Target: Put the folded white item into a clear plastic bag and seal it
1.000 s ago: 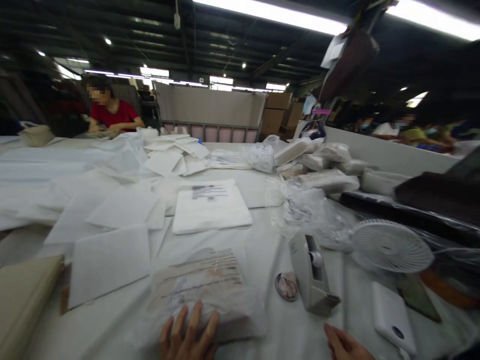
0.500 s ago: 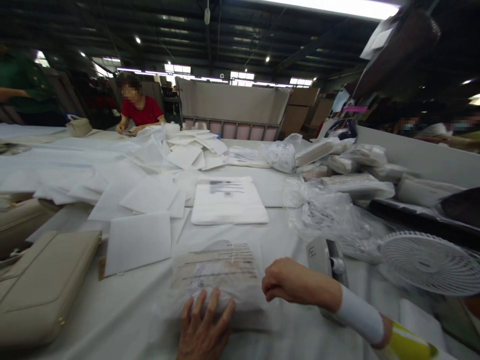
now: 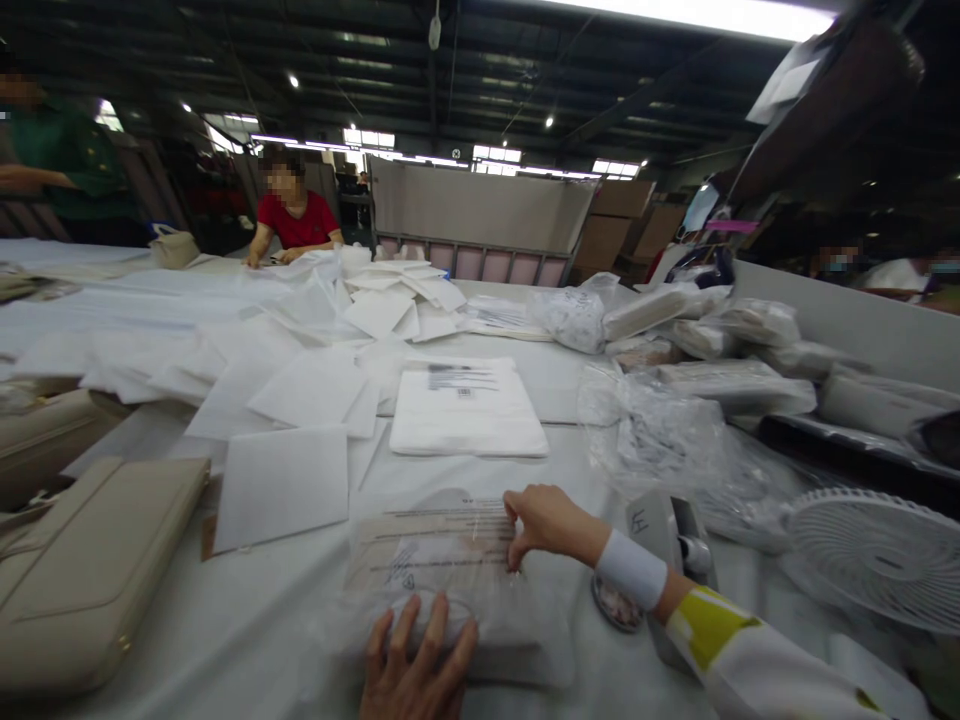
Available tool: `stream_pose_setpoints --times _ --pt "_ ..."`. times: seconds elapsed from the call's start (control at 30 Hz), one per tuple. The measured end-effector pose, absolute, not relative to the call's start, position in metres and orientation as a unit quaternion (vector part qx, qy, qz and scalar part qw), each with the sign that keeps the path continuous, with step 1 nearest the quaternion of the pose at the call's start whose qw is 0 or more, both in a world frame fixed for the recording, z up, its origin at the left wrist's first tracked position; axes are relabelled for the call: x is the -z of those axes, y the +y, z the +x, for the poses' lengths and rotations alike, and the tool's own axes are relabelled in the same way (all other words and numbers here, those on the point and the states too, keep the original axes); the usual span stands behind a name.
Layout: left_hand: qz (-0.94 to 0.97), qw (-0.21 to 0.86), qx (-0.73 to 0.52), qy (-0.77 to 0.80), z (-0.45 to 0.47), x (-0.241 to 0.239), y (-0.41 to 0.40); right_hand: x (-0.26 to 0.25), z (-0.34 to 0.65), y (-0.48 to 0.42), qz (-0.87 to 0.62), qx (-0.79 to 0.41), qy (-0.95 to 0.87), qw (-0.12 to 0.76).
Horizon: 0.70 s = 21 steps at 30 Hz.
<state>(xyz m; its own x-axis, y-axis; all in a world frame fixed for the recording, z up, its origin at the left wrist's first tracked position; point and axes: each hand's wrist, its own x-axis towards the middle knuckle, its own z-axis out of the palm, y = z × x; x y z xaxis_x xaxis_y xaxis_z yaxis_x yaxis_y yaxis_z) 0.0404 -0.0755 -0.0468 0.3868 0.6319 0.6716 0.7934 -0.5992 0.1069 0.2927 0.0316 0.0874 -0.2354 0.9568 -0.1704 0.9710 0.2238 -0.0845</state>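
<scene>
A clear plastic packet [image 3: 442, 565] with printed lines and a beige item inside lies on the white table in front of me. My left hand [image 3: 416, 665] lies flat on its near edge, fingers spread. My right hand [image 3: 544, 520] presses on the packet's upper right part, fingertips curled down onto the plastic. A white tape dispenser [image 3: 671, 535] stands just right of my right wrist. A small dish [image 3: 615, 605] sits under my forearm.
A stack of white bags [image 3: 465, 410] lies beyond the packet; loose white sheets [image 3: 285, 480] spread left. Beige purses [image 3: 82, 570] sit at the left edge. A white fan [image 3: 874, 555] and wrapped packets [image 3: 712, 340] are on the right. A person in red [image 3: 296, 215] works far off.
My right hand came in from the lower right, crossed in front of the tape dispenser and landed on the packet. My left hand stayed on the packet's near edge. The view shifted left.
</scene>
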Motion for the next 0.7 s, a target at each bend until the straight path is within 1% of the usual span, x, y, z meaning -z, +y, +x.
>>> stream_pose_setpoints --times 0.1,0.17,0.2,0.23,0.27,0.33,0.4,0.5,0.6,0.7 --pt "-0.833 0.142 0.341 -0.413 0.039 0.041 -0.074 -0.081 0.299 0.017 0.656 0.062 0.752 -0.006" --pt "-0.831 0.149 0.350 -0.407 0.041 0.037 -0.073 -0.069 0.291 -0.008 0.657 0.045 0.750 -0.061" --pt "-0.826 0.146 0.358 -0.410 0.042 0.035 -0.073 -0.059 0.284 -0.022 0.645 0.040 0.757 -0.092" --pt "-0.820 0.141 0.367 -0.416 0.041 0.033 -0.072 -0.048 0.277 -0.037 0.604 0.016 0.780 -0.163" --pt "-0.818 0.140 0.371 -0.416 0.039 0.032 -0.071 -0.035 0.270 -0.051 0.563 -0.007 0.800 -0.205" --pt "-0.821 0.145 0.368 -0.411 0.028 0.032 -0.067 -0.010 0.260 -0.072 0.521 -0.056 0.814 -0.250" --pt "-0.820 0.148 0.355 -0.424 0.008 0.034 -0.063 0.010 0.256 -0.083 0.517 -0.089 0.808 -0.268" --pt "-0.791 0.126 0.348 -0.488 -0.029 0.045 -0.060 0.028 0.255 -0.085 0.524 -0.097 0.795 -0.289" --pt "-0.805 0.144 0.304 -0.488 -0.055 0.062 -0.062 0.028 0.254 -0.089 0.530 -0.098 0.787 -0.301" --pt "-0.822 0.188 0.274 -0.462 -0.064 0.079 -0.064 0.018 0.262 -0.102 0.533 -0.079 0.792 -0.287"
